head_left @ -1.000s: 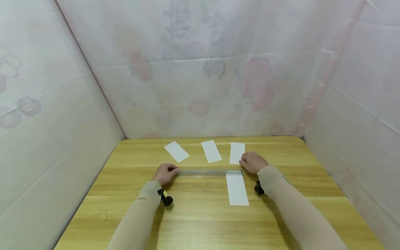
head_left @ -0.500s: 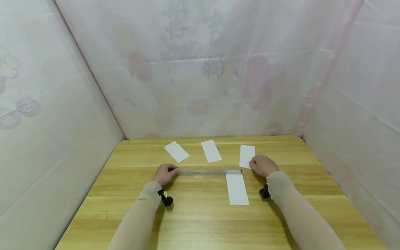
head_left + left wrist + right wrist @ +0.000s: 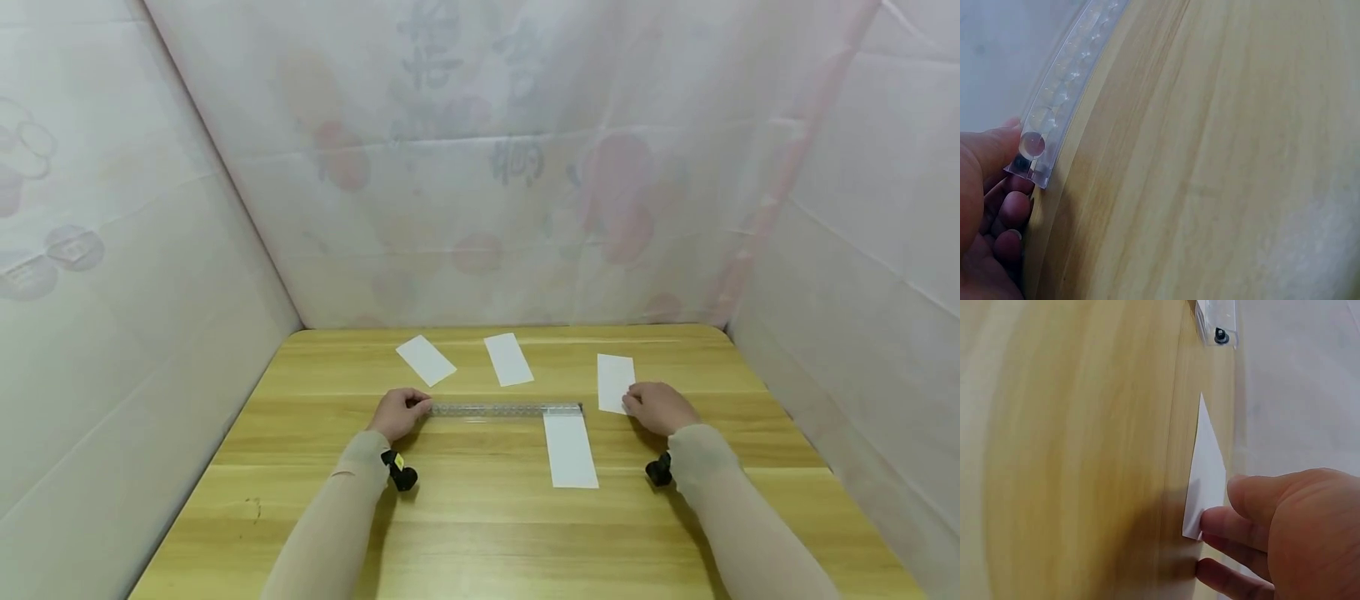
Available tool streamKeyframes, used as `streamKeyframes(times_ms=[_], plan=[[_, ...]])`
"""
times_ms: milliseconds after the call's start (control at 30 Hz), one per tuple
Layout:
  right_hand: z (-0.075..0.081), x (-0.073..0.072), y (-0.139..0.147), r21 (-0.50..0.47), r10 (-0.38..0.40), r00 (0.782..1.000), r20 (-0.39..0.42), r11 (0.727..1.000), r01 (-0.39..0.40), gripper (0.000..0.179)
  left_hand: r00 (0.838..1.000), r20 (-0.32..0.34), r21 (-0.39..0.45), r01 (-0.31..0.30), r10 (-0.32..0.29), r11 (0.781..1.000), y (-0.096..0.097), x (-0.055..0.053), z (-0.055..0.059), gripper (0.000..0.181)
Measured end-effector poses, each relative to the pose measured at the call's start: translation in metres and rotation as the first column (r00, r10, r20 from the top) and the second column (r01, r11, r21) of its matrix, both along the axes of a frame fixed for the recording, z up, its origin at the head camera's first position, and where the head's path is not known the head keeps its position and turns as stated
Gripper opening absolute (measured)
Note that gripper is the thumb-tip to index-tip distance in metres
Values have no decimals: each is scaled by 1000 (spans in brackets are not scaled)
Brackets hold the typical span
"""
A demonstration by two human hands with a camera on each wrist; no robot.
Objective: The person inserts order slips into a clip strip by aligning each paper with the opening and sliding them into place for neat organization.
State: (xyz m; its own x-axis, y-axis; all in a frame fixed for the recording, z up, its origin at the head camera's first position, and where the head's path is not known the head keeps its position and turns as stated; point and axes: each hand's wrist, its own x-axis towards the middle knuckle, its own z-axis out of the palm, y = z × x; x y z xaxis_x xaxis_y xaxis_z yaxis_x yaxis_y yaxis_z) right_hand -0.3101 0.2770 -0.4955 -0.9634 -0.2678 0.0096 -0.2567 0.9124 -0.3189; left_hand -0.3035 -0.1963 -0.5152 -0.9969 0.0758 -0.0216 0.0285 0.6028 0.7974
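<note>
My left hand [image 3: 396, 413] pinches the left end of a long clear plastic strip [image 3: 487, 410] with a row of round bubble shapes inside. In the left wrist view the thumb lies on the strip's end and the other fingers curl below it. A small black knob [image 3: 1221, 336] sits at the strip's right end. Under that end lies the top of a white paper card [image 3: 571, 452]. To the right of the strip, my right hand [image 3: 662, 408] pinches another white card [image 3: 615, 380] by its near right corner.
Two more white cards, a tilted left one [image 3: 426, 360] and a middle one [image 3: 509, 358], lie farther back on the wooden table [image 3: 480, 542]. Pale printed cloth walls [image 3: 480, 167] enclose the table at the back and both sides.
My right hand has moved right and slightly nearer, carrying its white card away from the middle card. The left hand and the plastic strip stay put.
</note>
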Motion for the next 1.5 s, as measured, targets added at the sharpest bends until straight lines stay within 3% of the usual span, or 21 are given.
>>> streamKeyframes(times_ms=[267,433,567,700,900,1133,1500], plan=[[-6,14,17,-26,-44,999,6,999,44,40,1000,5,-7,-7,7,1000,0,4,2,18],[-16,17,26,-93,-68,997,-40,994,65,40,1000,-3,-19,-2,2,1000,0,2,2,19],[-24,18,30,-184,-130,990,-57,976,117,53,1000,9,-19,-3,3,1000,1,2,2,18],[-24,19,31,-262,-191,981,-22,948,179,72,1000,9,-23,-5,5,1000,0,1,0,18],[-18,20,23,-220,-223,975,13,950,221,83,1000,-4,-20,-4,4,1000,0,-1,0,19],[-20,18,10,-133,-227,974,-19,966,223,84,1000,3,-33,-9,9,999,0,3,1,19],[-21,17,2,-87,-275,959,-66,959,269,81,1000,-10,-15,-8,8,1000,1,0,0,17]])
